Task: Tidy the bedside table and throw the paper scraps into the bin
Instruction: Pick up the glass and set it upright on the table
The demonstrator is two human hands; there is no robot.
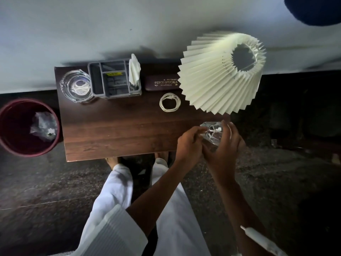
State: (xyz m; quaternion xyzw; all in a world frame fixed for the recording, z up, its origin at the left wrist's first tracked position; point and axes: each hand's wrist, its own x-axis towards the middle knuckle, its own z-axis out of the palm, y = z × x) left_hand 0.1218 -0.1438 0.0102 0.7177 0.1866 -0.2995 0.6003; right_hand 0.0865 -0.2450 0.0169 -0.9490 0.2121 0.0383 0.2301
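Both my hands are at the front right corner of the dark wooden bedside table (114,130). My right hand (224,145) wraps round a clear glass tumbler (214,133) that leans toward the left. The fingertips of my left hand (190,143) reach to the tumbler's open mouth, where something small and white shows inside. A maroon bin (11,143) stands on the floor left of the table, with crumpled clear plastic in it.
Along the back of the table are a glass ashtray (76,86), a grey organiser (114,80) holding white tissue, and a dark spectacle case (162,83). A coiled white cable (169,102) lies mid-right. A pleated cream lampshade (221,71) overhangs the right end.
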